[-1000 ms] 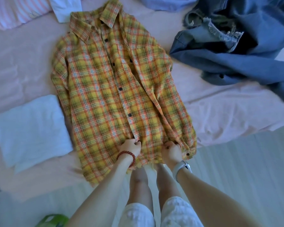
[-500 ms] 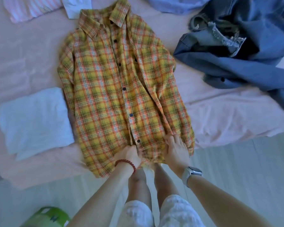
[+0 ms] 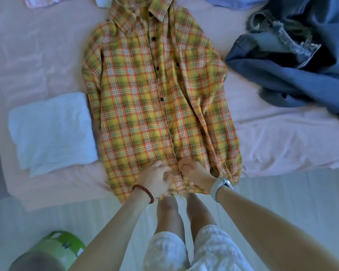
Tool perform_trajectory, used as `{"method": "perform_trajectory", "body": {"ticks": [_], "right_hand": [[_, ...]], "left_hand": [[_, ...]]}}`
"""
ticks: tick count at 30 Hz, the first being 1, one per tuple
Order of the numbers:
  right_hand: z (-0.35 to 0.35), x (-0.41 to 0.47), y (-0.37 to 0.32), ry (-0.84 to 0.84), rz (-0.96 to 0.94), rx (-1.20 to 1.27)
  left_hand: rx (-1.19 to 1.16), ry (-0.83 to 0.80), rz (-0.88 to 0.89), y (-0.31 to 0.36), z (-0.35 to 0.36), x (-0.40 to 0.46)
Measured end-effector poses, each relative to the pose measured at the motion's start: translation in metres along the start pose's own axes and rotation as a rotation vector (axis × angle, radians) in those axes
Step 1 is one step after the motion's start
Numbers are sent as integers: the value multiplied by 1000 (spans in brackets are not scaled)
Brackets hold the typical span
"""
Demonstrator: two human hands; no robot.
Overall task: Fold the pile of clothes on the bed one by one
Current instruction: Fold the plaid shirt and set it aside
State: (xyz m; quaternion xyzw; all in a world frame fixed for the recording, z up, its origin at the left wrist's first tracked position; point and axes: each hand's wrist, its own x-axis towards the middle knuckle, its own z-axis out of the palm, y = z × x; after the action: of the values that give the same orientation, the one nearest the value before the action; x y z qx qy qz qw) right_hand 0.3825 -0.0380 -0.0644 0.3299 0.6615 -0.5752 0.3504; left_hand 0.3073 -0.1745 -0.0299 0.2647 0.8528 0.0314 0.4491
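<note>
Right, plaid shirt (image 3: 155, 106) lies face up and buttoned on the bed (image 3: 39, 55), collar at 12 o'clock, hem at 6 hanging just over the bed edge. Both hands sit at the hem, either side of the button placket. Left hand (image 3: 155, 178) has fingers curled into the fabric and looks like it's pinching the hem; motion blur there, so grip detail is unclear. Right hand (image 3: 194, 173) lies on the cloth just right of the placket, fingers bent toward the front edge; can't tell if it pinches or only presses.

Judgement: step in hand is squaring up the bottom, possibly closing the last button, before folding.

To do it well:
- Pull hem taut toward 6 so the placket runs straight 12 to 6.
- Right sleeve (image 3: 219, 122) is already laid down along the body at 3 to 5 o'clock, a bit bunched at the cuff; flatten it first.
- Left sleeve (image 3: 93, 79) runs down the 9 o'clock edge; lay it in to match.
- Then hem up to the collar.

Folded white item (image 3: 51, 132) at 8 o'clock sits just beside the shirt. Denim pile (image 3: 294, 75) waits at 2 o'clock.
</note>
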Motion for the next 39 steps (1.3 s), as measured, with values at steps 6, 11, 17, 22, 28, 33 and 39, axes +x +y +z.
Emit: {"method": "perform_trajectory", "body": {"ticks": [6, 11, 17, 22, 28, 33, 39], "right_hand": [[17, 5, 8, -47, 91, -204], [-8, -13, -5, 501, -145, -282], [-86, -7, -2, 951, -11, -41], [-113, 0, 18, 542, 319, -113], [-160, -45, 10, 716, 71, -9], [-242, -86, -8, 892, -95, -22], [-336, -88, -7, 483, 66, -18]], "left_hand": [[51, 199, -9, -13, -26, 29], [139, 165, 103, 4, -44, 54], [178, 138, 236, 39, -68, 89], [219, 65, 301, 60, -91, 117], [272, 109, 330, 91, -121, 134], [203, 70, 440, 133, -134, 143], [107, 284, 477, 187, -147, 172]]}}
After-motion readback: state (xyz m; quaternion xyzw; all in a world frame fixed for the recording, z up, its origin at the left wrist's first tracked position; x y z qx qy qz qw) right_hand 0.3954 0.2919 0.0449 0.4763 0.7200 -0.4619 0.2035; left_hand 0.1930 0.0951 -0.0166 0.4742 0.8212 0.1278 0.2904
